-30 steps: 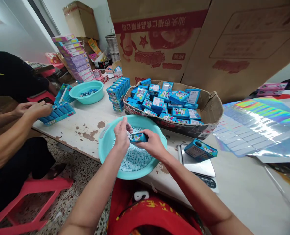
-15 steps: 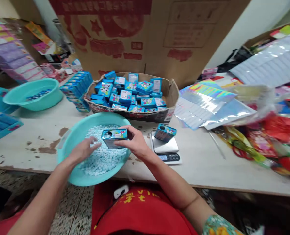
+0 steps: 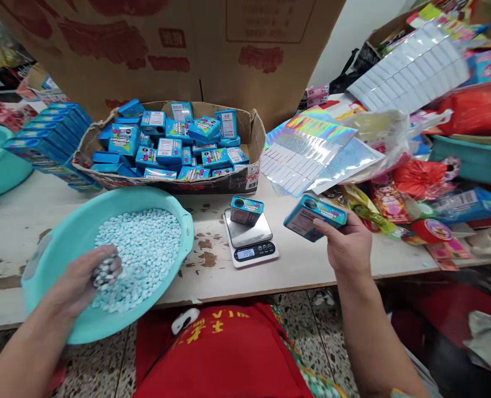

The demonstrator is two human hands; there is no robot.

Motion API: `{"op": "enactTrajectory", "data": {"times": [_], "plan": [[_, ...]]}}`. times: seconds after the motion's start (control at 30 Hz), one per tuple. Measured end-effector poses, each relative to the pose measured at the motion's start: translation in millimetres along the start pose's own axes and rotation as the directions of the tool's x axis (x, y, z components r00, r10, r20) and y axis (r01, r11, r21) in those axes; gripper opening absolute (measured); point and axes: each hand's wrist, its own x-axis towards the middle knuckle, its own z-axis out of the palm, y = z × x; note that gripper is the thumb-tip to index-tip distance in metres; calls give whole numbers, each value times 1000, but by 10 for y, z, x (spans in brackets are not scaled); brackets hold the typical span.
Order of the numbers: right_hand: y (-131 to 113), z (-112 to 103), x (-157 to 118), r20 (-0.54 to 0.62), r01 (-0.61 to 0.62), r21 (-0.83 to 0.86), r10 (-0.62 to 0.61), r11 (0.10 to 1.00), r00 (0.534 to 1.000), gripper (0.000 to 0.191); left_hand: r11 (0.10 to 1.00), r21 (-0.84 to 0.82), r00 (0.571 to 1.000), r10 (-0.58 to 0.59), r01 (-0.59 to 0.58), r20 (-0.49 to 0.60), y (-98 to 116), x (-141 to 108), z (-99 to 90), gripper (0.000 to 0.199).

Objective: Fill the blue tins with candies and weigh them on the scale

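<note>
My left hand is down in a turquoise basin, its fingers curled around a clump of the pale blue candies that cover the basin's bottom. Over the table on the right, my right hand grips a blue candy box, tilted, with a round hole in its top. Between the two hands lies a small digital scale with a lit display. Another blue box stands on its metal plate, with a round hole in its top too.
Behind the basin is a cut-down carton full of small blue boxes. Stacked blue boxes stand left of it. Holographic sheets and candy bags crowd the right side. A large cardboard panel rises behind.
My right hand has carried its box from over the basin to the right, past the scale. My left hand has closed on candies in the basin. The view has swung right.
</note>
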Motion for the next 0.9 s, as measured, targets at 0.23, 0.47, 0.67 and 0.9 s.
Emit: {"op": "enactTrajectory", "data": {"times": [0.23, 0.47, 0.67, 0.9], "plan": [[747, -213, -85, -118, -120, -134, 104, 984, 988, 51, 934, -356, 998, -36, 19, -43, 202, 10, 186, 30], [428, -5, -266, -33, 340, -513, -414, 788, 910, 83, 883, -470, 996, -38, -6, -85, 204, 11, 312, 32], [103, 958, -298, 401, 231, -227, -125, 946, 908, 51, 811, -585, 1000, 7, -13, -12, 368, -26, 759, 36], [-291, 1242, -442, 575, 221, -114, -117, 969, 809, 38, 777, -602, 946, 307, -186, 105, 668, -250, 1895, 48]]}}
